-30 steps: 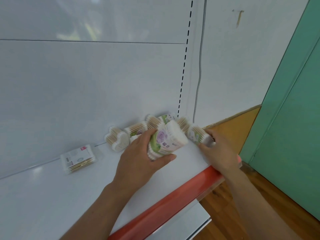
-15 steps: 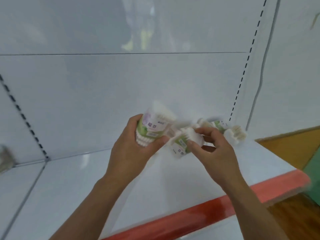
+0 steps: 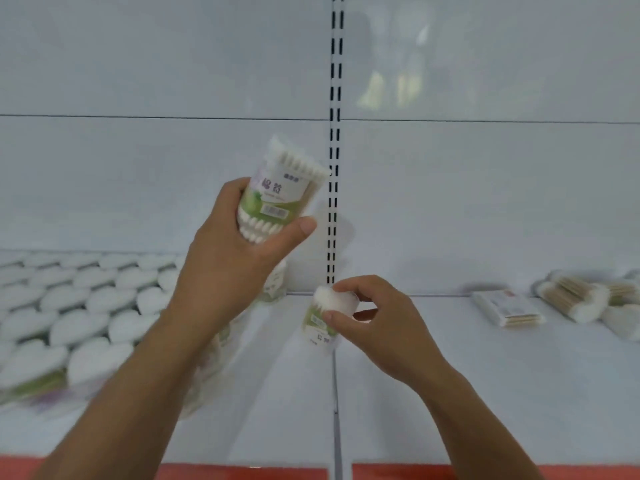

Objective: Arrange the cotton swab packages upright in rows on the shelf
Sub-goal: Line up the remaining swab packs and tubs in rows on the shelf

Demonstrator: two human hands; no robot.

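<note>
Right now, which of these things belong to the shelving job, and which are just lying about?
In the job: tall package in the left hand; small package in the right hand; upright rows on the left; loose packs lying on the right; shelf.
Just there: slotted post; red edge strip; back panel.

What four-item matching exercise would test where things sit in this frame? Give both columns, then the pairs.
1. left hand
2. right hand
3. upright rows
4. flat pack

A. lies on the shelf, right side
B. pinches the low package over the shelf seam
C. stand on the shelf, left side
D. grips the raised package in front of the back panel

Pairs: 1-D, 2-B, 3-C, 4-A
</note>
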